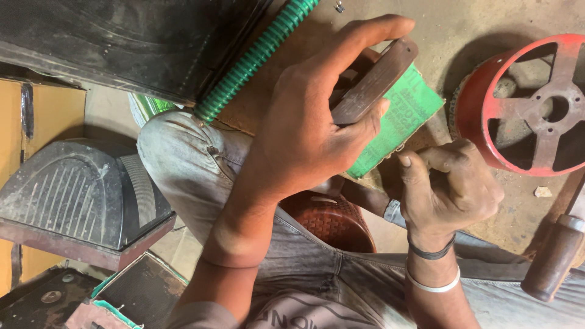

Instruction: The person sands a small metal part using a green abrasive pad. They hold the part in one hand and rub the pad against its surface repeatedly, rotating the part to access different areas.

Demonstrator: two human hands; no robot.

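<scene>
A red spoked metal wheel [536, 103] lies on the concrete floor [463, 30], near a green ribbed hose [256, 58]. The left hand [311, 128] clasps a flat brown wooden block [375, 82] — fingers wrapped around it — pressing it against a green sheet of sandpaper [405, 119] over the knee. The right hand [454, 183] has its fingers curled tight beside the sheet's edge — what they pinch is hidden.

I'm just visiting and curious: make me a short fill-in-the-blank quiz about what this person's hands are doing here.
1. The left hand grips a flat brown bar over a sheet of ____ sandpaper.
2. The red wheel on the floor has ____ spokes.
3. The right hand is closed into a ____.
4. The ribbed hose is ____ in colour.

Missing words: green; five; fist; green
</scene>
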